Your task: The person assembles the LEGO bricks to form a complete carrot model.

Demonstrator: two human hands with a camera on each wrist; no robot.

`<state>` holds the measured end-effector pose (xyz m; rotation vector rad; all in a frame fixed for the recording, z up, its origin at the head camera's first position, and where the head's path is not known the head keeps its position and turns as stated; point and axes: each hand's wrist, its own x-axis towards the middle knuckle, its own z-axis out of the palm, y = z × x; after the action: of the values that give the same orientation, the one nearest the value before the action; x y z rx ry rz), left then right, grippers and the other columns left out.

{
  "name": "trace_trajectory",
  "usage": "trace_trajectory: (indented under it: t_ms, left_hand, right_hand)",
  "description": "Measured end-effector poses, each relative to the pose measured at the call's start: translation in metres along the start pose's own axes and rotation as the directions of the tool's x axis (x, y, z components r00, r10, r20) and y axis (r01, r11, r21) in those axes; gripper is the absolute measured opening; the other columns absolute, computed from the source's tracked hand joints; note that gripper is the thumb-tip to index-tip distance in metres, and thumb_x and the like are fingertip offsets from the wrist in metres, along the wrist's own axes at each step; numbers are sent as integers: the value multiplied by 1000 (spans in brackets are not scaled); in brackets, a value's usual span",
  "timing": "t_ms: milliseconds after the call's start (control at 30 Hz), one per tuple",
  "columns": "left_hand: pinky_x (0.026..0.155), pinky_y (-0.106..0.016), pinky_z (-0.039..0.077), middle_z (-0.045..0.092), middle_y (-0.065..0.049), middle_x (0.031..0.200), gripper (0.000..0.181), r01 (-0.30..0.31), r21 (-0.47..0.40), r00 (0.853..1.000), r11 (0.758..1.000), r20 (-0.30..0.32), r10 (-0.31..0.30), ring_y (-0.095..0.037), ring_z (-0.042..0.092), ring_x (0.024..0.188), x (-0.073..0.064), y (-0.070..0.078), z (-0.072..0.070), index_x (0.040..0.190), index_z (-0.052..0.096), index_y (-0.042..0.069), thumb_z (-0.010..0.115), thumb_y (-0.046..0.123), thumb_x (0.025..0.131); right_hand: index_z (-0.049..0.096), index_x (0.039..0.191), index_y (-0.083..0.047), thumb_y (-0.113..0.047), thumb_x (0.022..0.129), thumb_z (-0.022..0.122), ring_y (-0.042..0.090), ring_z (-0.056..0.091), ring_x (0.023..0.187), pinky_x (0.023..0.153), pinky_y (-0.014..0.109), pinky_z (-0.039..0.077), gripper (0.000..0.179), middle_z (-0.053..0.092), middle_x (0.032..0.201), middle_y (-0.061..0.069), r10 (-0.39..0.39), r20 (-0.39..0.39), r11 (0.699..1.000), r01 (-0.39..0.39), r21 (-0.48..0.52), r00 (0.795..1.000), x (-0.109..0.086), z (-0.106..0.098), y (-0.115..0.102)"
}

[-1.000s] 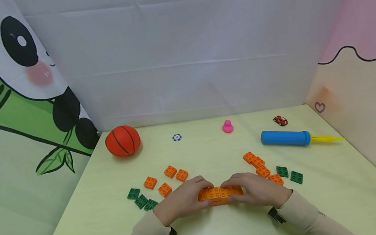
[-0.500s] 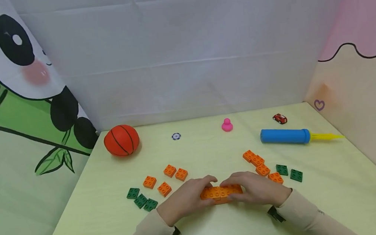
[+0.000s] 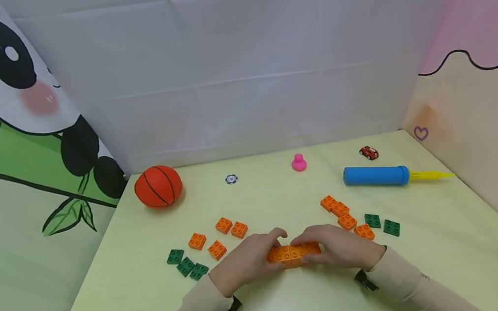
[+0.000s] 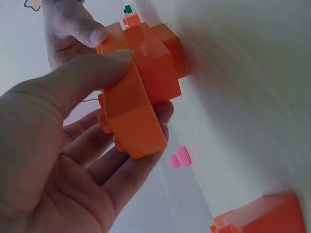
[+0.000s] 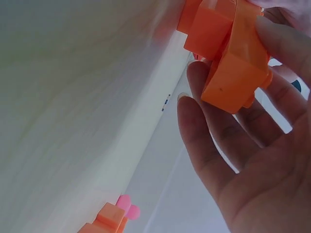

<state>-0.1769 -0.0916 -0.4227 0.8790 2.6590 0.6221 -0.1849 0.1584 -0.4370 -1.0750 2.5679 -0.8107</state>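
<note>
Both hands hold a stepped stack of orange building bricks (image 3: 291, 255) low over the near middle of the table. Two studded bricks sit side by side in its top layer; narrower layers show beneath in the wrist views. My left hand (image 3: 246, 263) grips the left end, its thumb on the near face of the upper brick (image 4: 130, 109) and fingers behind. At the other end my right hand (image 3: 342, 247) pinches the right upper brick (image 5: 235, 80) between thumb and fingers. The fingers partly cover both ends.
Loose orange bricks (image 3: 217, 250) and green bricks (image 3: 185, 266) lie left; more orange bricks (image 3: 347, 221) and green bricks (image 3: 391, 228) lie right. Farther back are a basketball (image 3: 158, 186), chip (image 3: 231, 179), pink knob-topped piece (image 3: 299, 162), toy car (image 3: 369, 153) and blue hand pump (image 3: 377, 175).
My left hand has shifted slightly right along the stack, and its index finger has lifted a little. The right hand keeps its grip. The head view has shifted slightly.
</note>
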Motion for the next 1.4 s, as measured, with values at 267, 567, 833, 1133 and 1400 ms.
trace_trajectory:
  t_ms: [267, 567, 833, 1133, 1400]
  left_hand:
    - [90, -27, 53, 69, 4, 113, 55, -32, -24, 999, 999, -1, 32, -7, 61, 93, 3, -4, 1, 135, 50, 19, 77, 29, 89]
    - [89, -26, 53, 68, 5, 115, 53, -28, -50, 1000, 998, 5, 29, -5, 59, 92, 5, -3, 8, 135, 50, 19, 76, 27, 90]
    - [89, -25, 53, 68, 5, 114, 52, -38, -33, 999, 999, -10, 38, -5, 59, 92, 4, -2, 8, 134, 52, 18, 77, 27, 89]
    - [88, -26, 53, 68, 5, 114, 52, -17, -42, 1000, 999, -1, 17, -5, 58, 91, 5, -2, 8, 134, 51, 19, 77, 27, 89]
    - [89, -27, 53, 68, 5, 114, 52, -15, -38, 1000, 999, -9, 14, -6, 59, 92, 4, -2, 8, 134, 52, 19, 76, 27, 89]
  right_hand:
    - [62, 135, -22, -54, 96, 58, 10, 57, 117, 100, 41, 50, 51, 62, 127, -14, 88, -32, 996, -87, 18, 996, -17, -8, 7]
    - [69, 120, -19, -28, 91, 73, 20, 59, 111, 95, 46, 53, 31, 64, 120, -3, 195, -266, 948, -250, -194, 944, -67, -26, 49]
    - [72, 116, -16, -24, 85, 80, 21, 60, 103, 91, 47, 54, 33, 65, 113, -1, 297, -182, 910, -336, -245, 937, -83, -29, 61]
    - [71, 119, -14, -22, 84, 80, 17, 59, 98, 90, 46, 55, 36, 67, 114, -2, 334, -153, 903, -362, -230, 930, -86, -29, 61]
    - [66, 127, -19, -25, 91, 74, 9, 59, 99, 88, 38, 55, 37, 64, 113, -12, 216, -237, 949, -261, -178, 947, -82, -25, 49]
